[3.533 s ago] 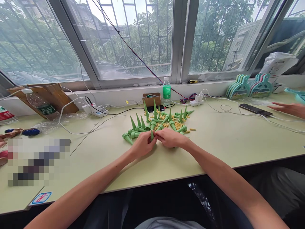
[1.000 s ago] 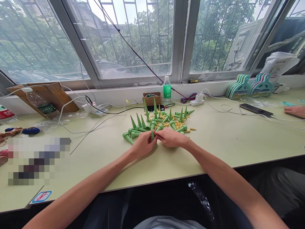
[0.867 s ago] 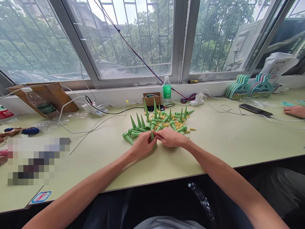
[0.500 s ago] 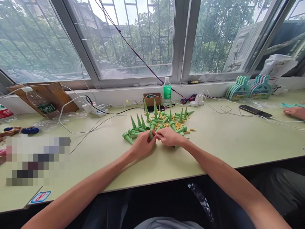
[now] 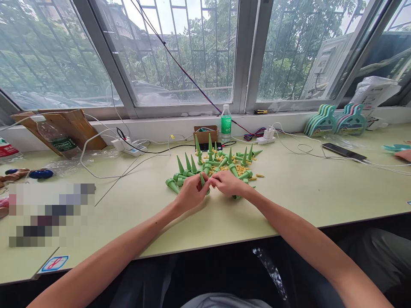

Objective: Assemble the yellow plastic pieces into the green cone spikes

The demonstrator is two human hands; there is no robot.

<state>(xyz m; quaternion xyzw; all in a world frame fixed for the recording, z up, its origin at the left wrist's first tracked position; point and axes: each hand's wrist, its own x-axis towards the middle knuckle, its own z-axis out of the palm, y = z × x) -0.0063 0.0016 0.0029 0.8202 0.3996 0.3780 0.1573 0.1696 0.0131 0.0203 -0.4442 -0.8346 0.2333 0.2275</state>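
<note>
My left hand (image 5: 192, 190) is closed around a green plastic cone (image 5: 202, 179), whose pointed tip sticks up between thumb and fingers. Right beside it, my right hand (image 5: 226, 183) pinches at the side of that cone; whatever lies between those fingertips is too small to make out. Just beyond both hands spreads a pile of green cone-shaped spikes with ridged caps (image 5: 180, 164), some standing point up and others lying down. Small yellow pegs (image 5: 221, 170) are scattered among them. Another green cone (image 5: 236, 196) lies partly hidden under my right hand.
A green-liquid bottle (image 5: 226, 121) and a small cardboard box (image 5: 205, 134) stand behind the pile. White cables and power strips (image 5: 265, 137) run along the window wall. A phone (image 5: 344, 151) lies to the right, near another person's hand (image 5: 403, 155). Teal hangers (image 5: 321, 121) lean at the back.
My two hands stay together at the cone, with only slight finger movement. At the far right, the other person's hand and the teal piece by it have shifted.
</note>
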